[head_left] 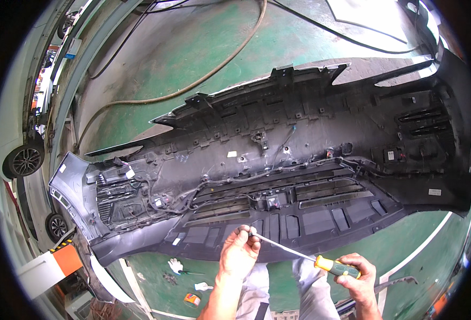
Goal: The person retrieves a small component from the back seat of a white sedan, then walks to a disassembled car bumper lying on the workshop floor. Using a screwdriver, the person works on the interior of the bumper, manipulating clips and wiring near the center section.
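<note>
My right hand (361, 280) is wrapped round the yellow and green handle of a screwdriver (326, 263). Its metal shaft slants up to the left and meets the fingers of my left hand (238, 255). Those fingers are pinched on a small dark piece (252, 231) at the screwdriver's tip; its exact kind is too small to make out. Just beyond both hands lies a large dark car bumper (192, 166), its inner side facing up. A wiring harness (270, 174) runs along the bumper, above its slatted grille section (329, 193).
A brown hose (192, 86) curves over the green floor behind the bumper. Near my feet are a white glove (175, 265) and a small orange package (191, 300). An orange and white block (67, 260) stands at the left, below a car wheel (57, 226).
</note>
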A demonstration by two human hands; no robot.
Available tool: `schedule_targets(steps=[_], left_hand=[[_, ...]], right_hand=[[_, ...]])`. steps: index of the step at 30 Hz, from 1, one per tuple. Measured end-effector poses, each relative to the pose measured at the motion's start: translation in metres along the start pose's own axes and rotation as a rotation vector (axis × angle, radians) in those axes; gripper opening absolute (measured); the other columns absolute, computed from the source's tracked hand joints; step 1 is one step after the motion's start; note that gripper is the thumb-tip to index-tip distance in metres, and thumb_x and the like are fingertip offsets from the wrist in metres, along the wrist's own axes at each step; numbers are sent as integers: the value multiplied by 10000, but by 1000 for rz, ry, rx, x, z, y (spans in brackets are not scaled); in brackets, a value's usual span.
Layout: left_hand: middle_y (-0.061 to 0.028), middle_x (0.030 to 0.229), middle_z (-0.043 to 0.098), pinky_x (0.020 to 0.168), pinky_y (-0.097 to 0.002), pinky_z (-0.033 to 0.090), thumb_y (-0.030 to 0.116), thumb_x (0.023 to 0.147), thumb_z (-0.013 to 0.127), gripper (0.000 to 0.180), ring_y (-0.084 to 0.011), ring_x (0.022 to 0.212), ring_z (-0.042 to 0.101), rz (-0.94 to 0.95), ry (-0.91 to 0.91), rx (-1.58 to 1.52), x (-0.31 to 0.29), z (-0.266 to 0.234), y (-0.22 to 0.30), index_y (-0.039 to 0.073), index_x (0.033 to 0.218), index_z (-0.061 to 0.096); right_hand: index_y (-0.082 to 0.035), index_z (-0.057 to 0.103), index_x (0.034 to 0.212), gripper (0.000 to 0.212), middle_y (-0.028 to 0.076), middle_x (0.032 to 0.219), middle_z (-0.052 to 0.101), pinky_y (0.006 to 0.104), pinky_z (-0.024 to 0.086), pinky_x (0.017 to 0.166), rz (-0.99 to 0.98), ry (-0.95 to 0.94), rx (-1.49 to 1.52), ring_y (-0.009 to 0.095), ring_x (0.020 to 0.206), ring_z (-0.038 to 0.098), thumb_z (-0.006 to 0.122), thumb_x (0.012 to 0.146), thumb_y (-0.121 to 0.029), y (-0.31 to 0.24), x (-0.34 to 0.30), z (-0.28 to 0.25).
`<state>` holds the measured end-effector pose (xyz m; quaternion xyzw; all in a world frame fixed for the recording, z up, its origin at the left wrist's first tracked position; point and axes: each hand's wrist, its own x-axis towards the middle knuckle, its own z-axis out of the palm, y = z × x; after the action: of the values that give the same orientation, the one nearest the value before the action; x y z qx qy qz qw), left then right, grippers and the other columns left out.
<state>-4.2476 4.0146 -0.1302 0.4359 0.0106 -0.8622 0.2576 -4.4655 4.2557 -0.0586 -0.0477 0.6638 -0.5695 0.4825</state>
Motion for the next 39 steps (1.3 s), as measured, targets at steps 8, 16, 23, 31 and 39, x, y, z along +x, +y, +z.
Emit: schedule_targets(steps=[8, 16, 23, 31, 39], left_hand=[[-89, 1047, 707, 784, -307, 592, 83, 993, 622, 129, -201, 886, 699, 27, 22, 68, 7, 12, -10, 62, 1088, 707], [-90, 1025, 711, 761, -299, 589, 78, 1006, 596, 137, -198, 873, 697, 61, 55, 166, 14, 24, -19, 51, 1089, 701], [-59, 1048, 677, 757, -290, 572, 144, 1035, 570, 139, -162, 874, 667, -5, 91, 95, 19, 27, -24, 81, 1112, 666], [-80, 1025, 705, 751, -287, 582, 87, 1006, 604, 129, -184, 864, 687, 9, 97, 100, 20, 28, -25, 62, 1081, 706], [-104, 1020, 714, 754, -277, 592, 36, 992, 601, 129, -186, 866, 711, 131, 125, 422, 21, 29, -21, 22, 1075, 699]], right_hand=[[40, 682, 1094, 490, 171, 1045, 670, 307, 604, 737, 28, 7, 16, 223, 898, 689, 915, 695, -123, -7, 14, -14], [9, 716, 1083, 439, 155, 1063, 684, 354, 546, 879, 46, 2, -7, 247, 1006, 678, 891, 699, -110, -16, 22, -30], [18, 711, 1089, 451, 167, 1051, 693, 336, 550, 845, 90, 14, 25, 235, 974, 685, 895, 701, -119, -22, 28, -34], [17, 712, 1086, 447, 164, 1046, 695, 332, 550, 849, 19, -4, -38, 228, 966, 684, 888, 696, -114, -21, 31, -35], [5, 717, 1064, 436, 159, 1030, 695, 358, 550, 847, -54, -30, -148, 262, 959, 689, 897, 700, -155, -25, 34, -33]])
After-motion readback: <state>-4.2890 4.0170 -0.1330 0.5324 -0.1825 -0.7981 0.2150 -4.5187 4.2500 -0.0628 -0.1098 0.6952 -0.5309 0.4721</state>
